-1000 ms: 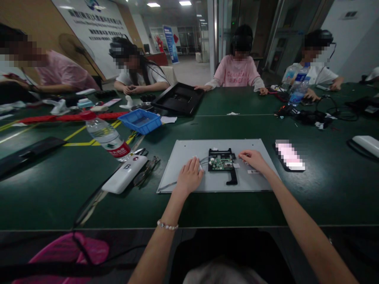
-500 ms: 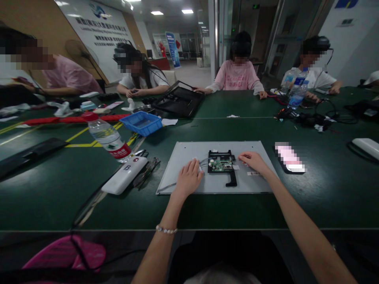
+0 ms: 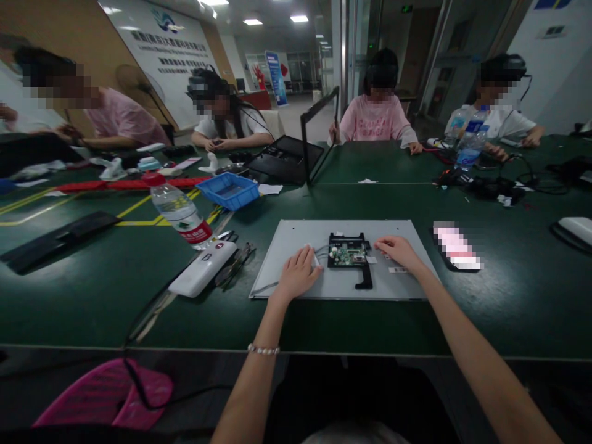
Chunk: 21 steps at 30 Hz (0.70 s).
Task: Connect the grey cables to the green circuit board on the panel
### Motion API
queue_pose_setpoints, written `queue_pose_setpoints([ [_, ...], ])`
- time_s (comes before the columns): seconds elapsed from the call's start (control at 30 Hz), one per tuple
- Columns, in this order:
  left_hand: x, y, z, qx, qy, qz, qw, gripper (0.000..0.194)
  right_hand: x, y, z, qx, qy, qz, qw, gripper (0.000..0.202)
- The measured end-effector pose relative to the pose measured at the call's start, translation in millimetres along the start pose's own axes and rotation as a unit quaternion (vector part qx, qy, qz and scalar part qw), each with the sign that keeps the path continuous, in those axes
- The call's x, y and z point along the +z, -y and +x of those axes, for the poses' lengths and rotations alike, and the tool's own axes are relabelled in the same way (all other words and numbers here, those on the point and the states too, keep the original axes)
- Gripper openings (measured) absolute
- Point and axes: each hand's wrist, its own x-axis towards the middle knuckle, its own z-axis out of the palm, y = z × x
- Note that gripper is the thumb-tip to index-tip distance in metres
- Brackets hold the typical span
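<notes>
A grey flat metal-backed panel (image 3: 305, 231) lies on the green table in front of me. On its middle sits a black plastic bracket (image 3: 365, 277) holding a green circuit board (image 3: 346, 255), with thin wires running off its left side. My left hand (image 3: 300, 271) rests flat on the panel left of the board, fingers stretched out over a small white piece. Just right of the bracket, my right hand (image 3: 396, 250) has thumb and fingertips pinched together close above the panel. Whatever is between them is too small to make out.
To the left are a white power bank (image 3: 203, 269), eyeglasses (image 3: 235, 265), a water bottle (image 3: 182, 216) and a blue tray (image 3: 229, 190). A phone (image 3: 456, 246) lies to the right. Across the table, a person holds up a black frame (image 3: 305, 148) beside a black housing (image 3: 284, 159).
The person opposite has raised the black frame upright off the housing. My view has shifted slightly; both my hands keep nearly the same places on the panel.
</notes>
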Motion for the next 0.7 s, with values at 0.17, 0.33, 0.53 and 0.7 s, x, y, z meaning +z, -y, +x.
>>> queue_pose_setpoints([
  [0.17,-7.4,12.0,2.7,-0.028,0.048,-0.092,0.994,0.057,0.8,1.5,-1.1,0.005,0.001,0.004,1.0,0.028],
  [0.33,-18.6,19.5,-1.3,-0.037,0.019,-0.21,0.977,0.055,0.5,2.1,-2.5,0.012,0.001,-0.003,1.0,0.03],
  [0.53,-19.3,26.4,-5.0,-0.08,-0.023,-0.329,0.941,0.051,1.0,1.1,-3.1,0.009,0.001,-0.014,1.0,0.032],
  [0.7,-19.9,25.4,-17.5,-0.077,-0.131,-0.29,0.945,0.055,2.1,1.5,-3.9,0.018,-0.007,-0.016,1.0,0.035],
])
